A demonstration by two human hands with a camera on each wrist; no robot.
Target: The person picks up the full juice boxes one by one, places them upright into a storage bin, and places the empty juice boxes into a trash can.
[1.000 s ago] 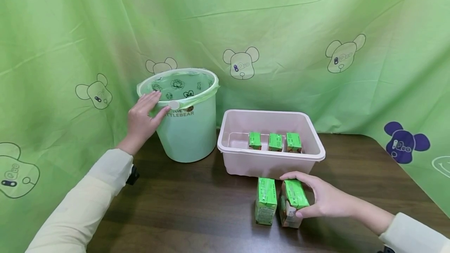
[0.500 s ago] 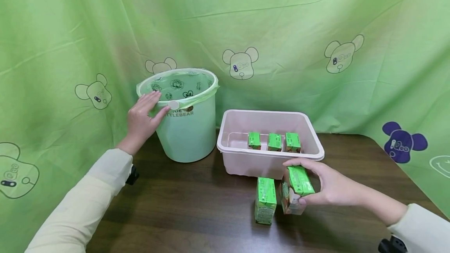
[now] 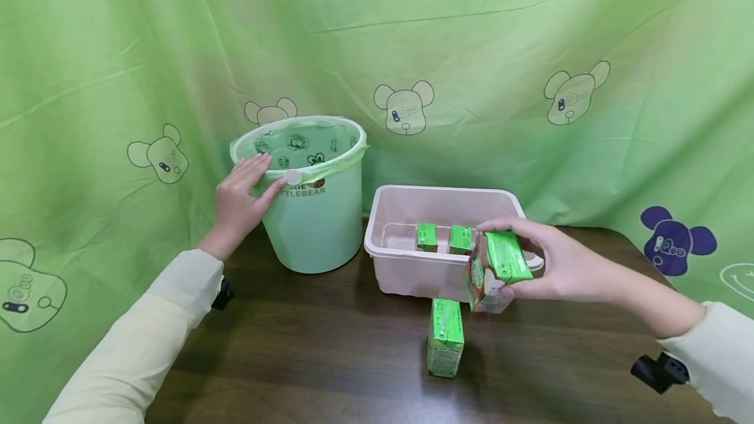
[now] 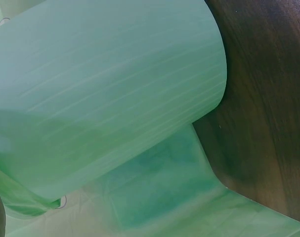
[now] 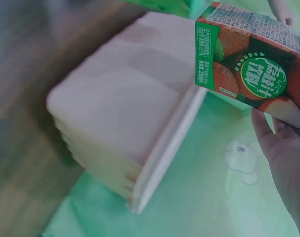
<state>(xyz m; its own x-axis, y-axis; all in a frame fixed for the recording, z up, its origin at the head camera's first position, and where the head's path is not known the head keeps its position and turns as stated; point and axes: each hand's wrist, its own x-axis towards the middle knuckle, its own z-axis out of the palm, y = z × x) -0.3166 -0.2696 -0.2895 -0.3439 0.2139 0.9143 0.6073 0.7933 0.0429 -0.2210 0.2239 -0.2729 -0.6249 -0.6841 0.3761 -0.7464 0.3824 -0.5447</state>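
Note:
In the head view my right hand (image 3: 556, 260) holds a litchi juice box (image 3: 506, 257) by its sides, tilted, overlapping the front right rim of the pink bin (image 3: 424, 273). The right wrist view shows the litchi print of the juice box (image 5: 256, 69) and my fingers along its lower edge. Another juice box (image 3: 445, 339) stands upright on the table in front of the bin. Two green box tops show inside the bin. My left hand (image 3: 240, 201) grips the rim of the mint-green trash can (image 3: 315, 228), thumb outside and fingers over the lip.
A patterned green bag lines the trash can, folded over its rim. Green cloth (image 3: 483, 31) with bear prints hangs behind and at both sides. The dark wooden table (image 3: 294, 358) runs along the front. Each wrist wears a black camera.
My right hand has lifted the right-hand juice box off the table, up and back to the bin's rim, covering the third box inside. My left hand has stayed put.

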